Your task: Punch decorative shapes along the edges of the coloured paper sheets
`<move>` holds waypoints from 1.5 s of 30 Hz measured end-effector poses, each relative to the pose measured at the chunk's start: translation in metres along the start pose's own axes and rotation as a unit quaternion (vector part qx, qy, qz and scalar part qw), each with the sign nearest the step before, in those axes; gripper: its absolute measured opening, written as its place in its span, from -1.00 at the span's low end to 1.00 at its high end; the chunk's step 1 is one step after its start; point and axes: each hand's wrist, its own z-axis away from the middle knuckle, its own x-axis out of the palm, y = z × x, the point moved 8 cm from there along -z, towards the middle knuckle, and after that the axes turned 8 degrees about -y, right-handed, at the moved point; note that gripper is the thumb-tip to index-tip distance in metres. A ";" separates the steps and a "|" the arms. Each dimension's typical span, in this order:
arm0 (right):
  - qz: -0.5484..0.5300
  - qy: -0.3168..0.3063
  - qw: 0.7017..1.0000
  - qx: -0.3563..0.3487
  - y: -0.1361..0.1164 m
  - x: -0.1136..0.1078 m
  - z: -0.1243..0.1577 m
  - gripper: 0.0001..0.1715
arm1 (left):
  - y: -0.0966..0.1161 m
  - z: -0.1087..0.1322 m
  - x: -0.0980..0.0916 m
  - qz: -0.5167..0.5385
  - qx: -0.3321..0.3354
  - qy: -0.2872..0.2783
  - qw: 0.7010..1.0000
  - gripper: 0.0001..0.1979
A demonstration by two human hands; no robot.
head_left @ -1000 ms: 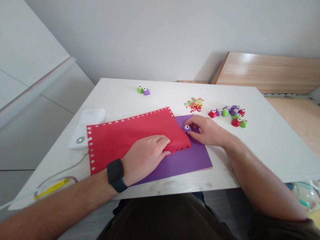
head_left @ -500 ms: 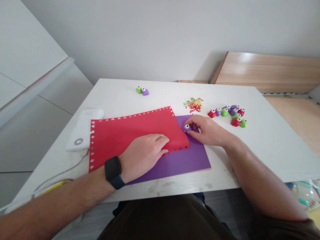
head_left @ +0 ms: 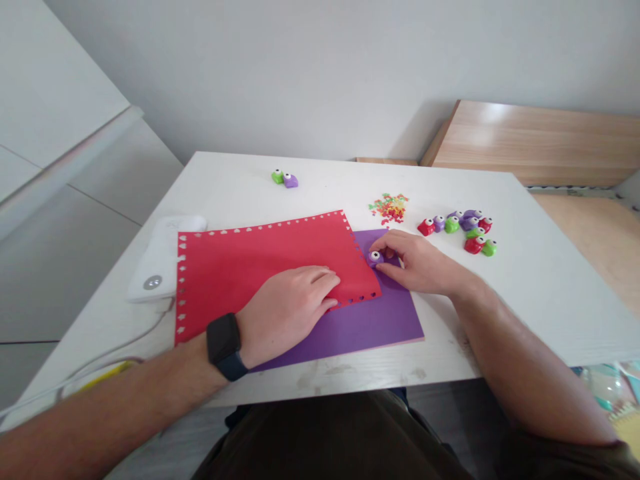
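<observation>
Left hand (head_left: 287, 313): open, flat on the one red sheet (head_left: 250, 267), centre frame.
Right hand (head_left: 420, 263): pinching one purple punch (head_left: 375, 257) at the red sheet's right edge.
Purple sheet (head_left: 370, 320): one, underneath.
Spare punches (head_left: 463, 230): about nine, centre right.

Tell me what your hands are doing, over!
Left hand flat on red paper sheet. Right hand pinching small purple plastic punch at its right edge. Purple paper sheet underneath; nothing blocking.

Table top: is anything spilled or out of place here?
Yes: a little heap of coloured paper bits lies loose on the table beyond the right hand, and two small punches sit far from the main cluster.
</observation>
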 end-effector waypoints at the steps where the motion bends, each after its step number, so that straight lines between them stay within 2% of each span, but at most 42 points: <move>1: -0.001 -0.001 1.000 0.000 0.000 0.000 0.000 -0.70 | 0.000 0.000 0.000 0.000 0.002 0.003 1.000 -0.79; 21: -0.003 0.011 1.000 0.006 -0.002 0.000 -0.001 -0.74 | -0.002 0.001 0.002 0.016 -0.002 0.020 1.000 -0.79; 29: 0.000 0.010 1.000 -0.002 -0.002 -0.002 -0.001 -0.73 | -0.003 0.001 0.004 0.028 -0.010 0.023 0.999 -0.75; 35: 0.009 0.014 1.000 -0.008 -0.003 -0.006 0.001 -0.71 | -0.004 0.000 0.004 0.034 -0.023 0.026 0.999 -0.60; 45: -0.006 0.002 1.000 -0.003 -0.003 0.000 0.000 -0.74 | -0.005 -0.002 0.006 0.041 -0.036 0.016 0.998 -0.60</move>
